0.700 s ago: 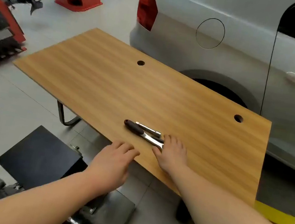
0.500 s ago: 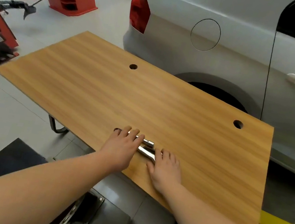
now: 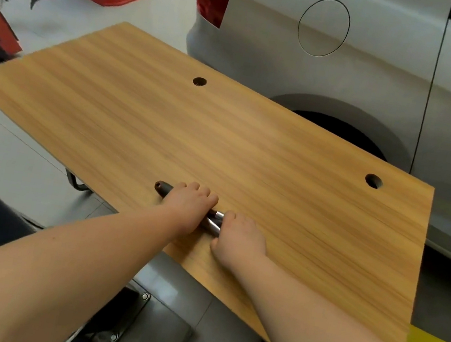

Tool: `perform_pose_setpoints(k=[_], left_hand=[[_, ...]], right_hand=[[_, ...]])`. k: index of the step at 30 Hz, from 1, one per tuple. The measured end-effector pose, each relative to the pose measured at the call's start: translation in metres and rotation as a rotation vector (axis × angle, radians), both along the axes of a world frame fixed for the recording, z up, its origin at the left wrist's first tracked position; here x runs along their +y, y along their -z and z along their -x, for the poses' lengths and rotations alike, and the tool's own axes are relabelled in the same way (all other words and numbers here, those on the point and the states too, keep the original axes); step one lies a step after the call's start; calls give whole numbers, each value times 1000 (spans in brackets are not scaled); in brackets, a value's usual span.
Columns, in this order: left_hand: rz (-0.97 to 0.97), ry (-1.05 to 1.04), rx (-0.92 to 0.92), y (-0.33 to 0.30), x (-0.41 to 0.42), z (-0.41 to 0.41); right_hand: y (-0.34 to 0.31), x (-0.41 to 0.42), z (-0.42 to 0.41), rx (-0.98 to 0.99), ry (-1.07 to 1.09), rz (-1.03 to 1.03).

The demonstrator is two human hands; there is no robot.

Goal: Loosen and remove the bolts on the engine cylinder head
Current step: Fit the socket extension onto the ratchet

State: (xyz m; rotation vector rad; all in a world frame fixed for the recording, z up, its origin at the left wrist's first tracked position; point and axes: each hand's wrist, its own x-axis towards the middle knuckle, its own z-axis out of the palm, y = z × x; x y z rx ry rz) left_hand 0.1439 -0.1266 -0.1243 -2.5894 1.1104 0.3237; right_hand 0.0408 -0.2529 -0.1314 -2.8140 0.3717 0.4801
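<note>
So far I had only my 2 hands on the tools, my left hand (image 3: pixel 186 209) gripping the ratchet wrench (image 3: pixel 162 187) and my right hand (image 3: pixel 240 237) closing on its metal end on the worktop (image 3: pixel 294 164), with no cylinder head or bolts in view and every bolt seemingly left.

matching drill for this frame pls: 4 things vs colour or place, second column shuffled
1. ratchet wrench
2. wooden table
3. car
4. left hand

A. silver, behind the table
B. on the wrench handle
C. two round holes in its top
D. near the table's front edge, under both hands

Pairs: 1-D, 2-C, 3-A, 4-B
</note>
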Motion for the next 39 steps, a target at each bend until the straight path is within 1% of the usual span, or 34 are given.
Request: perform_pose_setpoints(k=[4,7,10,12,14,16,19,21,24,26,28,31,35,39], left_hand=[[-39,10,-3,-1,8,6],[-39,48,-59,-23,20,17],[-46,60,-169,-72,37,22],[-20,33,-191,-116,55,25],[40,-26,-204,-163,82,35],[128,-119,-225,-208,116,53],[238,-309,-259,-262,177,94],[296,-423,-256,-290,218,124],[371,-608,-227,-324,279,171],[443,-739,-171,-337,318,203],[534,-869,-123,-343,357,238],[660,-1018,-97,-339,408,291],[728,-1120,-121,-303,455,348],[815,-1179,-196,-249,482,390]], right_hand=[[-5,2,2,-6,-48,33],[-23,3,9,-18,-91,34],[-67,10,10,-81,-111,-12],[-110,21,7,-98,-153,-35],[-155,38,7,-76,-180,-98],[-199,57,10,-19,-184,-290],[-264,95,20,71,-160,-686],[-304,126,28,94,-136,-926],[-356,180,42,67,-141,-1155],[-379,220,54,72,-207,-1258],[-389,264,71,112,-338,-1357],[-379,330,99,143,-464,-1517],[-342,407,136,178,-548,-1669],[-293,461,162,180,-547,-1704]])
